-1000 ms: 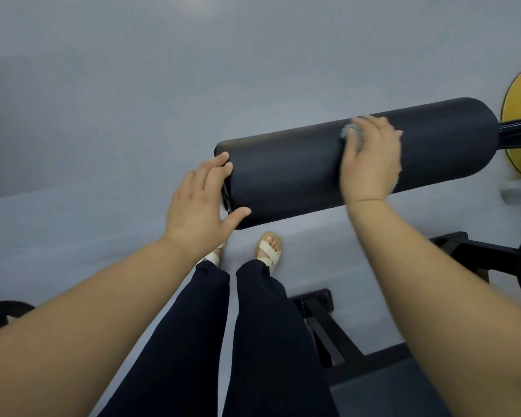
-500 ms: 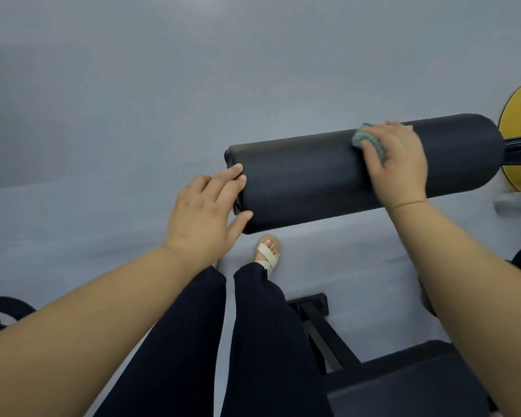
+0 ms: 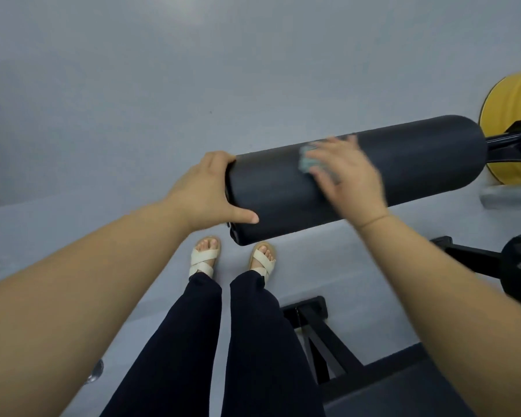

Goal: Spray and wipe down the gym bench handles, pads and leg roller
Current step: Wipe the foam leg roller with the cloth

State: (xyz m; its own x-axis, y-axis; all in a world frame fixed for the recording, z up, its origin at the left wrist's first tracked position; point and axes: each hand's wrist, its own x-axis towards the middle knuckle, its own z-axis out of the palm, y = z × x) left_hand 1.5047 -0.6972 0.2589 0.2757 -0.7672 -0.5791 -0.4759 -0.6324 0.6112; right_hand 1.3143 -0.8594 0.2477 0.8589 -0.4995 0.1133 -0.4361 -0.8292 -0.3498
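Note:
The black padded leg roller [image 3: 418, 164] lies across the middle right of the head view, tilted up toward the right. My left hand [image 3: 202, 188] grips its left end, fingers over the top and thumb along the front underside. My right hand [image 3: 352, 182] lies over the roller's middle, blurred by motion, and holds a small blue-grey cloth [image 3: 307, 159] against the surface. The cloth shows between thumb and forefinger; the rest is hidden under the palm.
A yellow weight plate [image 3: 512, 94] sits on the black arm beyond the roller's right end. Black bench frame bars [image 3: 328, 335] and a dark pad [image 3: 403, 395] fill the lower right. My sandalled feet [image 3: 203, 260] stand on grey floor under the roller.
My right hand has slid left along the roller with the cloth. My left hand has moved from the end face to a grip over the roller's end.

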